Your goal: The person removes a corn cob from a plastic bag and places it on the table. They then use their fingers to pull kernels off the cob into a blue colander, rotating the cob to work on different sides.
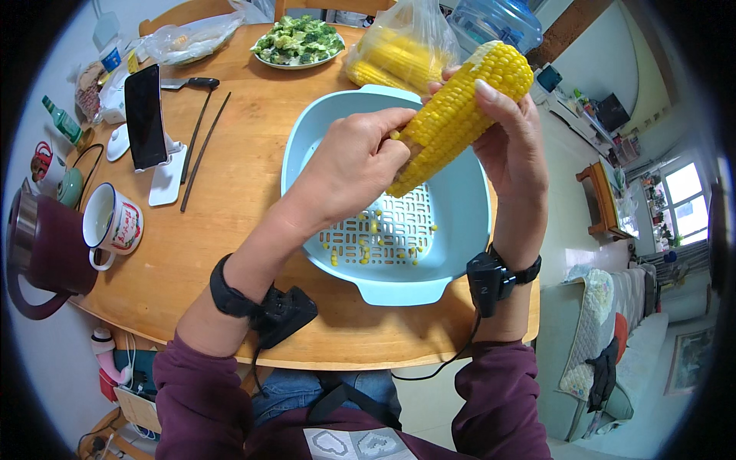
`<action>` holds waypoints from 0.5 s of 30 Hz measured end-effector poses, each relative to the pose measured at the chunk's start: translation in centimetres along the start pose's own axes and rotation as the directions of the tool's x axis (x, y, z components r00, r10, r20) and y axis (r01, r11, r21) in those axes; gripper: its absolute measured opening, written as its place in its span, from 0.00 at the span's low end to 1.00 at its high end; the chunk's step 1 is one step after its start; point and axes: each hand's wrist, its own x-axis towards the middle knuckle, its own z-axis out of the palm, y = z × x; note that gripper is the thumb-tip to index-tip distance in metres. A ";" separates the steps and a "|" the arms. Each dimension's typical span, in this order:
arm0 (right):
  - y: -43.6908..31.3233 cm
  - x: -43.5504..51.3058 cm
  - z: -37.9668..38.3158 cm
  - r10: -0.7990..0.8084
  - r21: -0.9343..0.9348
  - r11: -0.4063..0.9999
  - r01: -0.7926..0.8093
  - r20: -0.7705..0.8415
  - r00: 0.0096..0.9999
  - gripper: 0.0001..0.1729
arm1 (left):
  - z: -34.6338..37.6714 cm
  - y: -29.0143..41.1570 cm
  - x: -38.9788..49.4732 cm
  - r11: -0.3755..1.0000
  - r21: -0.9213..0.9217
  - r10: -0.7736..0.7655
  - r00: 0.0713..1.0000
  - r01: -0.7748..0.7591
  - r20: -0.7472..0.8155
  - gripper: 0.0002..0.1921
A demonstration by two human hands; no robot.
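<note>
A yellow corn cob (460, 118) is held slantwise above a light blue plastic basket (404, 293) with a slotted bottom. My right hand (512, 135) grips the cob around its upper part, thumb on the kernels. At the cob's lower left end, my left hand (359, 161) has its fingers bent against a strip bare of kernels, and a loose kernel shows by the fingertips. Whether those fingers hold anything is hidden. Several loose corn kernels (364, 253) lie on the basket's bottom.
Behind the basket are a plastic bag of corn cobs (402, 54) and a plate of broccoli (299, 43). Leftward are chopsticks (204, 152), a knife (198, 83), a phone on a stand (144, 118), an enamel mug (113, 221) and a dark kettle (54, 247). A water bottle (497, 23) stands at the back.
</note>
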 end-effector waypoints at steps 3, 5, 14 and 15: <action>-0.7 0.0 -0.9 -0.003 0.048 0.999 0.002 0.013 1.000 0.27 | -0.8 0.1 0.1 0.982 -0.188 0.029 0.998 -0.018 0.057 0.18; -0.9 -0.1 -1.3 -0.015 0.082 0.997 0.015 0.003 1.000 0.27 | -1.0 0.3 0.0 0.954 -0.289 -0.059 0.995 0.082 0.086 0.18; -1.1 -0.3 -1.7 -0.059 0.125 0.990 0.060 -0.009 0.998 0.27 | -1.8 0.4 0.0 0.935 -0.277 -0.126 0.938 0.221 0.322 0.20; -1.1 -0.3 -1.7 -0.069 0.128 0.989 0.071 -0.016 0.997 0.27 | -1.8 0.3 0.0 0.927 -0.305 -0.110 0.937 0.217 0.333 0.20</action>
